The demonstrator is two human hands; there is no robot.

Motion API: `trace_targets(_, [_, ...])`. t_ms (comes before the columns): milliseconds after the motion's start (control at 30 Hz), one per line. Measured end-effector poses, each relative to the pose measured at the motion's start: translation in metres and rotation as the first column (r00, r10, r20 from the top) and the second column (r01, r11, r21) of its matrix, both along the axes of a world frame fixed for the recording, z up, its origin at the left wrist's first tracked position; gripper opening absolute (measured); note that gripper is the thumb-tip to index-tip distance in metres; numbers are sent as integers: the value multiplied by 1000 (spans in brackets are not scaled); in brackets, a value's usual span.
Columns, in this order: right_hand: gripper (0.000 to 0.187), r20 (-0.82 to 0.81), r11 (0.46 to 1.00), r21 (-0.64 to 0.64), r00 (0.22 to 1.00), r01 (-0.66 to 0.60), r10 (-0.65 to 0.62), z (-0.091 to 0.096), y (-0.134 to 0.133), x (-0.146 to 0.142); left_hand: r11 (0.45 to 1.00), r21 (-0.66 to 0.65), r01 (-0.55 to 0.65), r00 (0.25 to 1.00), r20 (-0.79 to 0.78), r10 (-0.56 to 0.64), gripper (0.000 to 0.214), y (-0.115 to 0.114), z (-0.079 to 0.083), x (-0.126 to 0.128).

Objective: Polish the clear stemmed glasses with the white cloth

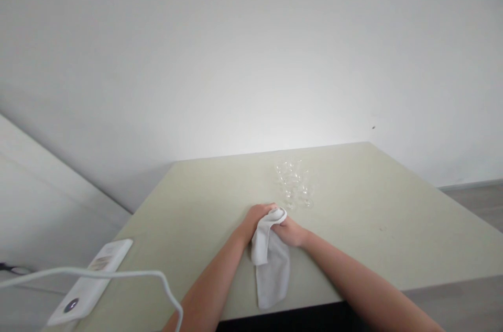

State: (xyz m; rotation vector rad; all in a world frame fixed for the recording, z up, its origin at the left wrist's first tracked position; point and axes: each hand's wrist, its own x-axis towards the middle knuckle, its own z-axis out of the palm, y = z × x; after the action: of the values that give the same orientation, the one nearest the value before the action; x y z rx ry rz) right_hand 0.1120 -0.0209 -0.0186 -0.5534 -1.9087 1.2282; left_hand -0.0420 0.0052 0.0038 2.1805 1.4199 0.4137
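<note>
A light grey cloth (274, 269) is bunched between my two hands and hangs down toward the table's front edge. My left hand (258, 215) is closed on its upper left side. From the right, my right hand (291, 231) grips the bunched top of the same cloth. Whether something is wrapped inside the folds I cannot tell. Just beyond my hands, a cluster of several small clear glasses (293, 180) is on the table; their transparent outlines are hard to separate.
The pale green table (212, 185) reaches back to a white wall (251, 59). At the left edge lies a white power strip (88, 290). A white cable (118, 273) crosses the lower left, in front of my left forearm.
</note>
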Motion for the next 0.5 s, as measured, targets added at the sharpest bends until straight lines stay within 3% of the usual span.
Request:
trace_targets(67, [28, 7, 999, -12, 999, 40, -40, -1, 2, -1, 1000, 18, 8, 998, 64, -9, 16, -2, 2, -1])
trace_targets(133, [28, 15, 990, -2, 990, 141, -141, 0, 6, -1, 999, 32, -15, 967, 253, 7, 25, -5, 5, -2])
trace_targets(267, [28, -2, 927, -22, 927, 375, -375, 5, 15, 3, 994, -54, -90, 799, 592, 105, 54, -7, 10, -1])
trace_targets(333, [28, -6, 904, -64, 906, 422, -424, 8, 19, 5, 996, -89, -26, 769, 634, 77, 53, -8, 10, -1])
trace_targets(433, [30, -17, 902, -126, 908, 414, -419, 7, 22, 6, 992, -74, 101, 798, 602, -36, 52, -10, 9, 1])
trace_targets(500, [28, -17, 900, -139, 908, 413, -420, 4, 22, 5, 993, -37, 117, 820, 568, -75, 50, -12, 9, 3])
